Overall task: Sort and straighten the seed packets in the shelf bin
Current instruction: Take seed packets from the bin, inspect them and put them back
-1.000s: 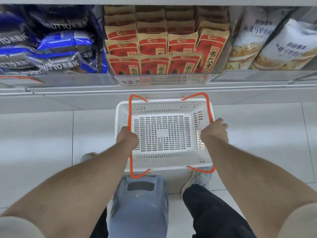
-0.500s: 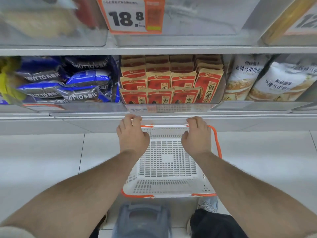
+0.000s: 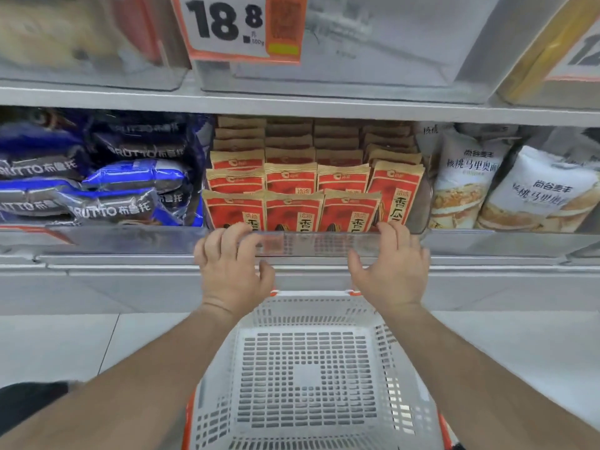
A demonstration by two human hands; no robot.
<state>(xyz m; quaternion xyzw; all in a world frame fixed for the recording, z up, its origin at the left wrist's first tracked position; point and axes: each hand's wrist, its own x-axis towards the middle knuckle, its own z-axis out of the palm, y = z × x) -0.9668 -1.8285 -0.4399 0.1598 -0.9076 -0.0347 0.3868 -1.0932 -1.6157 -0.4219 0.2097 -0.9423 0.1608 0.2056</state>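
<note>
Red and tan seed packets (image 3: 293, 186) stand in several rows inside a clear shelf bin (image 3: 324, 243) on the lower shelf; the right-hand column leans to one side. My left hand (image 3: 232, 271) is at the bin's front lip on the left, fingers loosely curled over its edge. My right hand (image 3: 394, 271) is at the lip on the right, fingers spread and touching the edge. Neither hand holds a packet.
A white basket with orange handles (image 3: 311, 368) sits on the floor below my arms. Blue and black snack bags (image 3: 97, 186) fill the bin to the left, white bread bags (image 3: 506, 190) the right. A price tag reading 18.8 (image 3: 240, 27) hangs on the upper shelf.
Both hands left the basket and rose to the front lip of the seed packet bin. The view tilted up and closer to the shelf.
</note>
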